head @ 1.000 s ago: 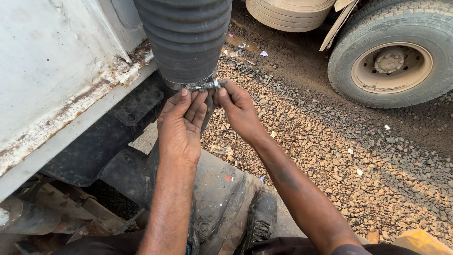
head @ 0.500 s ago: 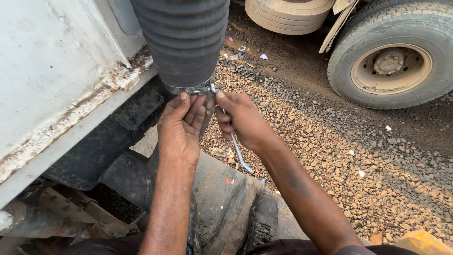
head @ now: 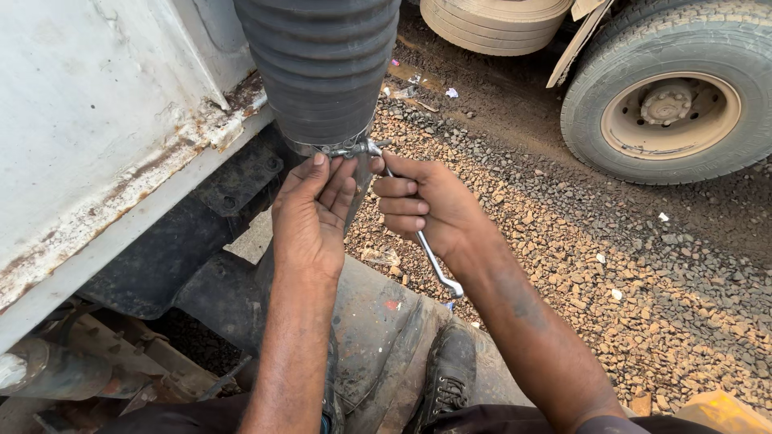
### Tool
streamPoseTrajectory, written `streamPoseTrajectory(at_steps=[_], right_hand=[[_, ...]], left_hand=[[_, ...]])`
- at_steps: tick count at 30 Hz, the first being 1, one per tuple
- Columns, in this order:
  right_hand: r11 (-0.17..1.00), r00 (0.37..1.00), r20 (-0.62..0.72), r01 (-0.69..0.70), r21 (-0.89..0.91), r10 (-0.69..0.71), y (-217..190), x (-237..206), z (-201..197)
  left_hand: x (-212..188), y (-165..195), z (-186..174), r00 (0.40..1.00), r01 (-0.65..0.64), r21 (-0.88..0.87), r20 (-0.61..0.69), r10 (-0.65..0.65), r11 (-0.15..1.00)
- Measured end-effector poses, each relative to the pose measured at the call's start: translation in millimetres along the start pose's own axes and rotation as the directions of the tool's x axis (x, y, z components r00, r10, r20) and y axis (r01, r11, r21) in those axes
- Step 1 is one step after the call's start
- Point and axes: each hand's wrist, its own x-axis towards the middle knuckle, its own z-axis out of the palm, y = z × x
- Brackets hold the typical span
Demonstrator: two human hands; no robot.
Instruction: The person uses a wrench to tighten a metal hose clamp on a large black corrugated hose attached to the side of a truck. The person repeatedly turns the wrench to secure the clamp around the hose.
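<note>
A thick black ribbed rubber hose (head: 322,68) hangs down beside a white, rusty truck body. A metal clamp (head: 338,149) rings its lower end. My left hand (head: 312,213) lies flat against the hose just under the clamp, fingers pointing up. My right hand (head: 426,210) grips a thin silver wrench (head: 430,257) whose upper end sits on the clamp's screw and whose lower end sticks out below the fist.
A white rusted panel (head: 96,120) fills the left. A dark fender (head: 378,321) and my black boot (head: 446,374) are below. Gravel ground (head: 579,265) spreads right, with a large truck wheel (head: 671,92) and a stacked tyre (head: 494,20) behind.
The right hand has taken hold of the wrench and set it on the clamp's screw; a second ago both hands were at the clamp with no wrench seen. The left hand stayed put.
</note>
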Motion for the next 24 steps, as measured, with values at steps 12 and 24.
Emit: streamPoseTrajectory(at_steps=[12,24], right_hand=[[0.578,0.869,0.178,0.446,-0.683,-0.461,21,38,-45],[0.212,0.733,0.339,0.545,-0.811,-0.589,22,56,-55]], left_hand=[[0,-2,0,1.000,-0.005,0.014,-0.027,0.006,1.000],[1,-3,0,1.000,-0.009,-0.004,-0.002,0.009,1.000]])
